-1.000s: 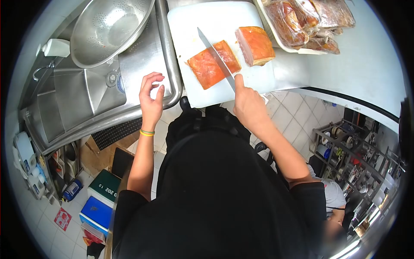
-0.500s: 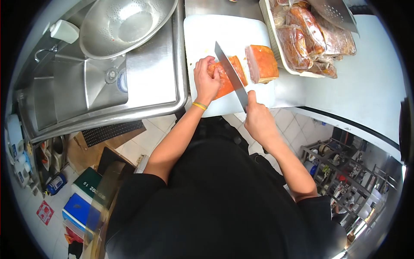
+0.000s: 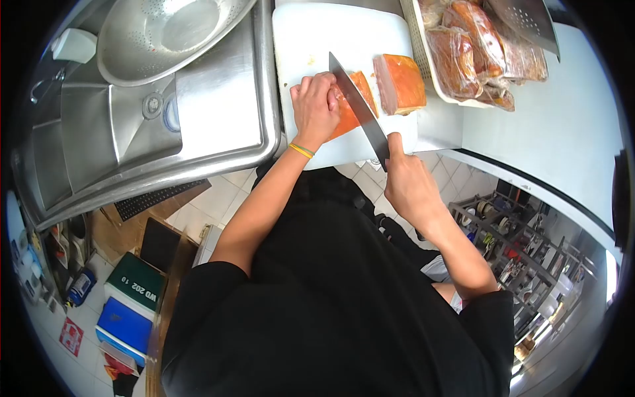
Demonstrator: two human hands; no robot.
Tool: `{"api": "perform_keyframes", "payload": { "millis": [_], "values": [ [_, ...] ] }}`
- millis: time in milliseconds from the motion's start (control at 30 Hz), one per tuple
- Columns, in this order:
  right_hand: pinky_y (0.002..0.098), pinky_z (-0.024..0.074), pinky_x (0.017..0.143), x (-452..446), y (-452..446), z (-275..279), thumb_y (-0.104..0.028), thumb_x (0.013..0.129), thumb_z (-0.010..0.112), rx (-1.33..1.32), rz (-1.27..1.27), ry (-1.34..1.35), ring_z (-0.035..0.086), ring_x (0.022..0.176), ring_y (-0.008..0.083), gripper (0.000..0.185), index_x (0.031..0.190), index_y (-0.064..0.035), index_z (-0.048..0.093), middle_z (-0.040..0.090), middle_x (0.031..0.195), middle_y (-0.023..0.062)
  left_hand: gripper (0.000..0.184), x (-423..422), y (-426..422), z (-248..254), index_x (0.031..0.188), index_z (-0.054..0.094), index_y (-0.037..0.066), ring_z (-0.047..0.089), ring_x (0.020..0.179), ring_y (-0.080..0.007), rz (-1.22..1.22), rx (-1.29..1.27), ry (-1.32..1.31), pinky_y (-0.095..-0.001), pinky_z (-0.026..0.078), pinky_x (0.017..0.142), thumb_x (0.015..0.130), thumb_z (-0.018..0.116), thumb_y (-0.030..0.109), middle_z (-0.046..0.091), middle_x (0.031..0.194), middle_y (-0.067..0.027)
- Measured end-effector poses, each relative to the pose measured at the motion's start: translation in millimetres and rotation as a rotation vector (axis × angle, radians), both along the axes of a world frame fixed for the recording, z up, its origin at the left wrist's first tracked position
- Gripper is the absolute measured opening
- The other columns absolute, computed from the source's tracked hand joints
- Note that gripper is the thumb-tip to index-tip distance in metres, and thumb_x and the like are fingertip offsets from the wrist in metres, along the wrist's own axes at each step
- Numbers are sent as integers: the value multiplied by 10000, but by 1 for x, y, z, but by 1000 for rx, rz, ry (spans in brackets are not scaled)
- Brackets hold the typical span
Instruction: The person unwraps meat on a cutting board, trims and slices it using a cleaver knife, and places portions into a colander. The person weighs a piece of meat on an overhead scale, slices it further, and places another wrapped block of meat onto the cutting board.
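On the white cutting board lies an orange-skinned slab of pork, with a kitchen knife across it. My left hand is closed over the slab's left part, fingers curled and thumb tucked in, and hides some of it. My right hand grips the knife's handle, its blade slanting away to the upper left. Whether the edge has entered the meat I cannot tell. A thick block of pork, with a pale cut side, sits apart to the right of the blade.
A cream plastic basket at upper right holds several plastic-wrapped meat pieces. Above them hangs a perforated metal scoop. To the left are a steel sink and a large colander. A metal rack stands at lower right.
The board and sink sit higher in view. My right hand and the knife have drawn back slightly towards me. My left fingers are more curled on the pork.
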State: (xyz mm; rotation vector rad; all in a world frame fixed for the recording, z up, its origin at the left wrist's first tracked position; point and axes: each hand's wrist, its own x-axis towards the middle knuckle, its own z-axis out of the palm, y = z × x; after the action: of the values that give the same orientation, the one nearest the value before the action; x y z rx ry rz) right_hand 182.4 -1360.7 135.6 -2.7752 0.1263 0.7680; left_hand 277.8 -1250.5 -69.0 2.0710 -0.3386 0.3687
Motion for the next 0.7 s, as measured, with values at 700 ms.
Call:
{"api": "perform_keyframes", "payload": {
  "millis": [700],
  "values": [
    [554, 505, 629, -30, -11, -72, 86, 724, 533, 44, -59, -135, 630, 693, 484, 378, 1053, 29, 355, 617, 683, 278, 247, 2, 17, 11, 1021, 559, 57, 561, 910, -188, 45, -456, 320, -345, 408, 805, 797, 562, -46, 608, 1011, -39]
  ]
}}
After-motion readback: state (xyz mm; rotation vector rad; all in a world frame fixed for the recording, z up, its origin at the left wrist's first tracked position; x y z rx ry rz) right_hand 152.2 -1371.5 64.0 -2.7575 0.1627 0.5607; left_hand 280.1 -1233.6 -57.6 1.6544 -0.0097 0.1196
